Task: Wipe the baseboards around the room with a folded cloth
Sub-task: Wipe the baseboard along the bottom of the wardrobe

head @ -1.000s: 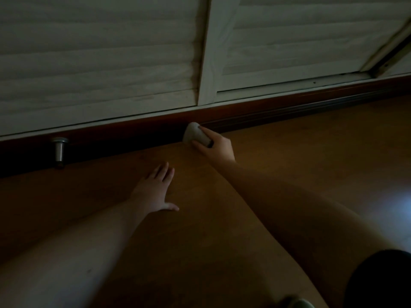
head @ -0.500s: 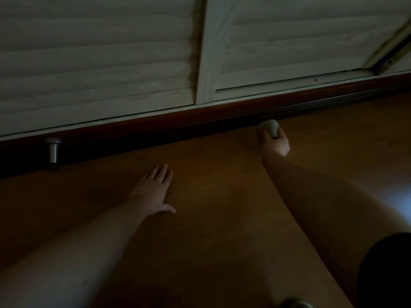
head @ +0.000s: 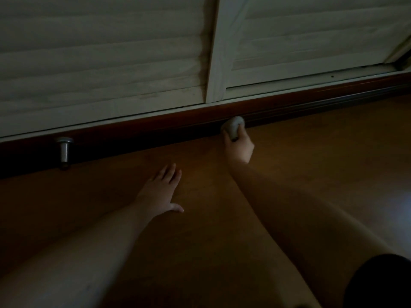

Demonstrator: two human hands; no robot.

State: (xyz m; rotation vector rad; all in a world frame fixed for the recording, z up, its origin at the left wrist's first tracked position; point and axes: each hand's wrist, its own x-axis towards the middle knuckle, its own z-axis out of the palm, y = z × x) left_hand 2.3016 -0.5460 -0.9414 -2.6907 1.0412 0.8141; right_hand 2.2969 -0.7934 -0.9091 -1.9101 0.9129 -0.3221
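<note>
Dim room: a wooden floor (head: 311, 165) runs up to pale louvered doors (head: 100, 63), the dark reddish baseboard (head: 155, 127) beneath them. Left hand (head: 160, 192) lies flat on the floor, fingers spread, empty. Right hand (head: 239, 146) grips a balled pale cloth (head: 233, 127), pressing it against the baseboard. A metal doorstop (head: 64, 150) stands well left.

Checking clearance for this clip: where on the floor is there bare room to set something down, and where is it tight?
Bare floor runs right of the right hand, from the baseboard toward the camera. Another bare patch lies between the doorstop and the left hand. It is tight between the two forearms, and where the cloth meets the baseboard.
</note>
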